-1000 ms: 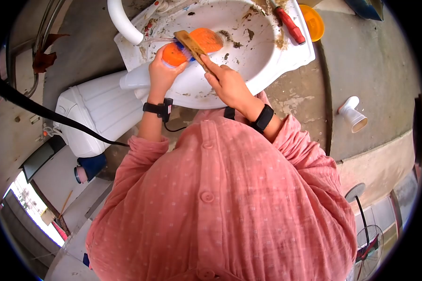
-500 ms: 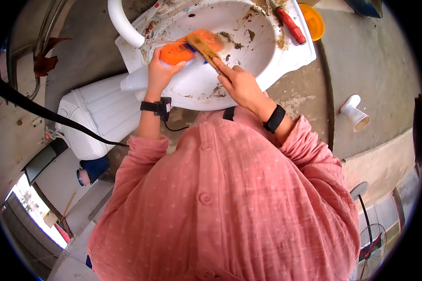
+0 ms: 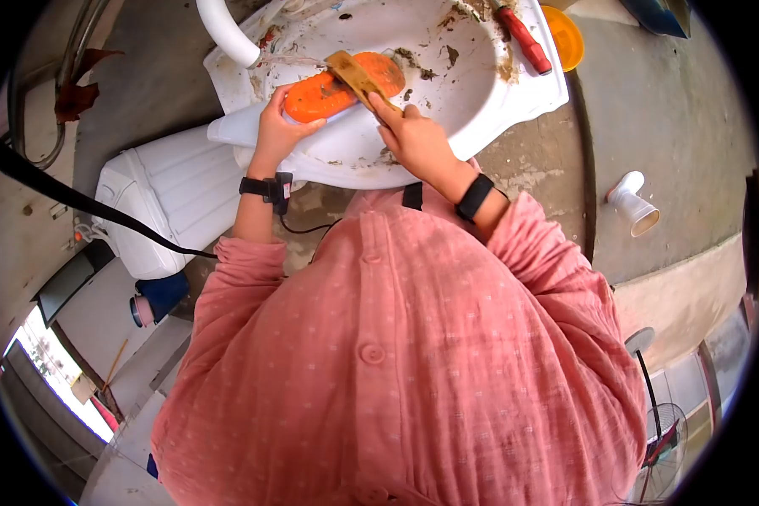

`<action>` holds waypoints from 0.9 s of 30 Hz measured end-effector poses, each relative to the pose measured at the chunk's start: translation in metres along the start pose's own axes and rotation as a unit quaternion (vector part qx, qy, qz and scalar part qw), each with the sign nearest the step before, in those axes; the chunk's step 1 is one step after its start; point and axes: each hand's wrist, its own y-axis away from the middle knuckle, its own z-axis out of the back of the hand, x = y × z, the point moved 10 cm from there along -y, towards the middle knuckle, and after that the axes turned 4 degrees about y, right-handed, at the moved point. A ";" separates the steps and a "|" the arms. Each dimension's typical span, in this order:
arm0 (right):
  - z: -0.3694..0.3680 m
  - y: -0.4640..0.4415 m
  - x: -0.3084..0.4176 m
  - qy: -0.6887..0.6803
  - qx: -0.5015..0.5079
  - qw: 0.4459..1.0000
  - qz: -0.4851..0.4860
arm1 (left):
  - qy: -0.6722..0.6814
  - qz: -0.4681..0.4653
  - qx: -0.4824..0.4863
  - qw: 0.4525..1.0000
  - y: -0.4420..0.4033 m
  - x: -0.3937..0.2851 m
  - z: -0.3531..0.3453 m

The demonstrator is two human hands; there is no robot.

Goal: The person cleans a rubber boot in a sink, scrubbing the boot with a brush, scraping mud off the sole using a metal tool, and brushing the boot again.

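Left grip on orange sole, right grip on brush, soiled basin

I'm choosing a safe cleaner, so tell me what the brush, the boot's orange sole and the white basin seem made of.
Brush: probably worn wood, judging by its brown, blotchy back.
Orange sole: rubber or plastic, I can't tell which; slightly shiny, with a moulded-looking edge.
White basin: likely glazed ceramic, from its smooth, glossy, thick-rimmed surface.

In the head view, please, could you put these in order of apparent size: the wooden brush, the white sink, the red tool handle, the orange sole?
1. White sink, even though cut by the frame
2. Orange sole, partly covered
3. Wooden brush and red tool handle: they look alike, so unranked
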 end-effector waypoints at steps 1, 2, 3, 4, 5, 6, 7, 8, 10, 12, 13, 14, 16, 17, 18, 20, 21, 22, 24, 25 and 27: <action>-0.003 -0.012 0.007 -0.001 -0.013 1.000 0.006 | -0.010 -0.001 -0.007 1.000 -0.002 0.002 0.001; -0.010 -0.027 0.009 0.004 -0.003 1.000 0.008 | -0.021 -0.001 -0.017 1.000 -0.002 0.005 0.004; -0.018 -0.037 0.010 0.000 0.001 1.000 0.010 | -0.023 0.003 -0.020 1.000 0.000 0.008 0.008; -0.023 -0.047 0.010 -0.005 -0.008 1.000 0.023 | -0.018 0.012 -0.022 1.000 0.000 0.012 0.010; -0.026 -0.057 0.007 -0.009 -0.019 0.999 0.035 | -0.012 0.018 -0.023 1.000 -0.003 0.013 0.011; -0.029 -0.062 0.002 -0.038 -0.032 0.998 0.050 | -0.012 0.017 -0.022 1.000 -0.002 0.013 0.011; -0.021 -0.057 0.001 -0.038 -0.033 0.998 0.048 | -0.004 0.020 -0.016 1.000 -0.003 0.011 0.009; -0.008 -0.047 0.001 -0.037 -0.017 0.999 0.027 | 0.004 0.023 -0.012 1.000 -0.005 0.011 0.008; 0.013 -0.022 0.004 -0.028 0.021 0.999 0.006 | 0.011 0.015 -0.016 1.000 -0.010 0.013 0.009; 0.010 -0.008 0.004 -0.030 0.041 0.999 -0.018 | 0.018 0.015 -0.014 1.000 -0.009 0.010 0.008; 0.005 -0.007 0.004 -0.031 0.041 0.998 -0.030 | -0.012 0.000 0.007 1.000 -0.008 -0.003 0.004; -0.002 -0.015 0.003 -0.030 0.043 0.998 -0.031 | -0.042 -0.019 0.027 0.999 -0.009 -0.011 -0.002; -0.013 -0.045 0.000 0.013 0.027 0.999 -0.016 | -0.036 -0.013 0.016 0.999 -0.009 0.000 0.002; -0.017 -0.056 -0.007 0.010 0.026 1.000 -0.013 | -0.032 -0.010 0.006 0.999 -0.009 0.001 0.006; -0.017 -0.066 -0.014 0.014 0.011 1.000 -0.003 | -0.034 -0.011 0.008 0.999 -0.009 0.003 0.005; -0.001 -0.064 -0.018 0.011 -0.060 0.998 0.019 | -0.019 -0.011 0.012 1.000 -0.006 0.001 0.002; 0.003 -0.058 -0.026 0.013 -0.060 0.998 0.020 | -0.017 -0.013 0.011 1.000 -0.006 0.001 0.001; 0.013 -0.047 -0.031 -0.007 -0.052 0.999 -0.003 | -0.017 -0.010 0.004 1.000 -0.005 0.002 0.002; 0.025 -0.023 -0.031 -0.050 -0.018 0.997 -0.056 | -0.016 -0.007 -0.002 1.000 -0.003 0.004 0.003; 0.027 -0.011 -0.022 -0.049 -0.019 0.997 -0.057 | -0.019 -0.010 -0.005 1.000 -0.004 0.004 0.003; 0.012 0.005 -0.003 -0.029 0.044 0.997 -0.050 | -0.022 -0.013 -0.006 1.000 -0.005 0.004 0.004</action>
